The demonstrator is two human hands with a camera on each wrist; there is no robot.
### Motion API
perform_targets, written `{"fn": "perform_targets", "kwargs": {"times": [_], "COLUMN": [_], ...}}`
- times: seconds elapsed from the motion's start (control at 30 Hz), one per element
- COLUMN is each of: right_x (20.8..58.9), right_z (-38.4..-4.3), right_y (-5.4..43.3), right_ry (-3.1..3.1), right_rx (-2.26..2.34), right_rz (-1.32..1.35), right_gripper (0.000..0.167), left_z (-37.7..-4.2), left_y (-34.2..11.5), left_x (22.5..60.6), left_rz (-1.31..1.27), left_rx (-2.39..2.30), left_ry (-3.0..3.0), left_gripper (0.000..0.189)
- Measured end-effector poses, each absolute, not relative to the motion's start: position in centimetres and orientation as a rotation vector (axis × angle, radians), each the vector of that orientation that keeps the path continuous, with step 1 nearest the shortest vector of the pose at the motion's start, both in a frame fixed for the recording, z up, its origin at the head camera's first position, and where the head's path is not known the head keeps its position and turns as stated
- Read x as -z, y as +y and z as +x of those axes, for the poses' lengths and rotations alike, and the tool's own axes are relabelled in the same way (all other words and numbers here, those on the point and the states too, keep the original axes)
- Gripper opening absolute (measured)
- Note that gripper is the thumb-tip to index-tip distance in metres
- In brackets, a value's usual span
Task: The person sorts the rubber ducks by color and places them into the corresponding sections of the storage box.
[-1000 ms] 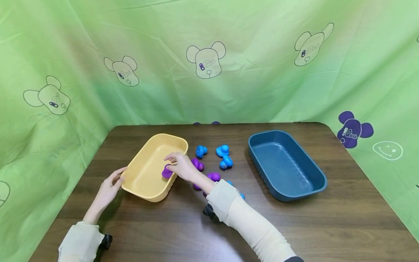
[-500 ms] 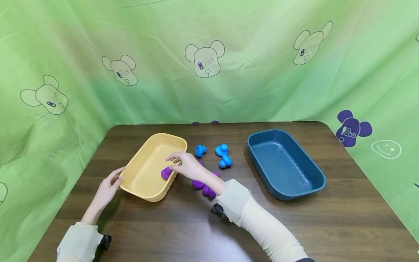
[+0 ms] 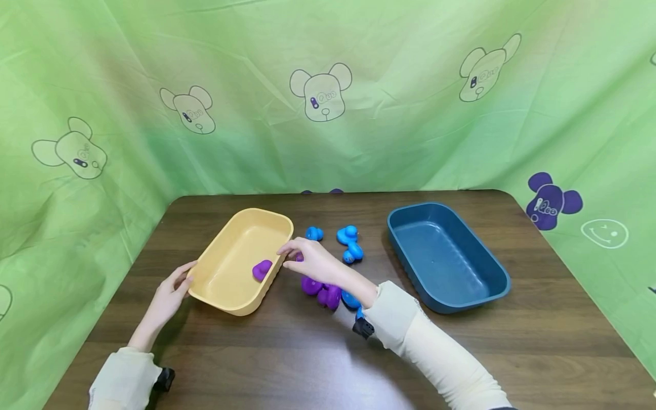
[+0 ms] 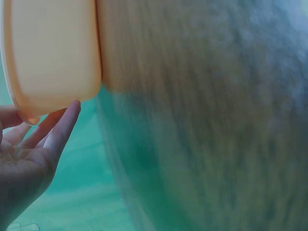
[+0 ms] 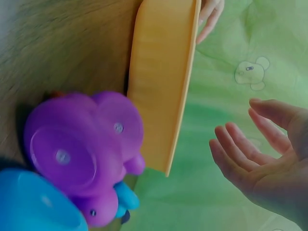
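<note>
A yellow tub [image 3: 230, 250] on the desk [image 3: 246, 353], left of a blue tub [image 3: 446, 256], holds one purple toy duck [image 3: 262, 270]. The left hand [image 3: 166, 296] grips its corner; the right hand [image 3: 315, 261], grip loose, fingers apart, hovers by its right rim.

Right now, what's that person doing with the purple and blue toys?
A person's left hand touches the left side of the yellow tub, and one purple toy lies inside it. Their right hand is by the tub's right edge and holds nothing. The other purple toys and the blue toys are on the table, between the yellow tub and the blue tub.
</note>
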State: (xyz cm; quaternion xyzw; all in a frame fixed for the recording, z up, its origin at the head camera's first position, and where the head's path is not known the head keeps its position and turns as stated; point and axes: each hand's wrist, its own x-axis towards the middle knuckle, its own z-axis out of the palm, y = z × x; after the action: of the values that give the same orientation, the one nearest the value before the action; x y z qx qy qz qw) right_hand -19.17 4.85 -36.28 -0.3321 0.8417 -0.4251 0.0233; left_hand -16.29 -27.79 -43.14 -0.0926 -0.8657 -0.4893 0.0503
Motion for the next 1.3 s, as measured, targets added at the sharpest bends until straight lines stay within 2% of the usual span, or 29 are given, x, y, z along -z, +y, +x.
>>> {"fn": "perform_targets", "kwargs": {"times": [0.53,1.3], "right_x": [35.6,37.5], "right_z": [-18.5,-20.0], "right_y": [8.9,12.9], "right_ry": [2.662,2.587], "right_rx": [1.131,1.055], "right_rz": [-0.992,-0.858], "right_gripper": [0.024,0.025], "left_z": [-16.2,-16.3], "left_y": [-27.8,-27.9], "left_x": [43.2,43.4], "left_rz": [-0.272,-0.272], "left_rx": [1.515,1.463], "left_ry": [-2.632,-2.645], "left_gripper": [0.036,0.035]}}
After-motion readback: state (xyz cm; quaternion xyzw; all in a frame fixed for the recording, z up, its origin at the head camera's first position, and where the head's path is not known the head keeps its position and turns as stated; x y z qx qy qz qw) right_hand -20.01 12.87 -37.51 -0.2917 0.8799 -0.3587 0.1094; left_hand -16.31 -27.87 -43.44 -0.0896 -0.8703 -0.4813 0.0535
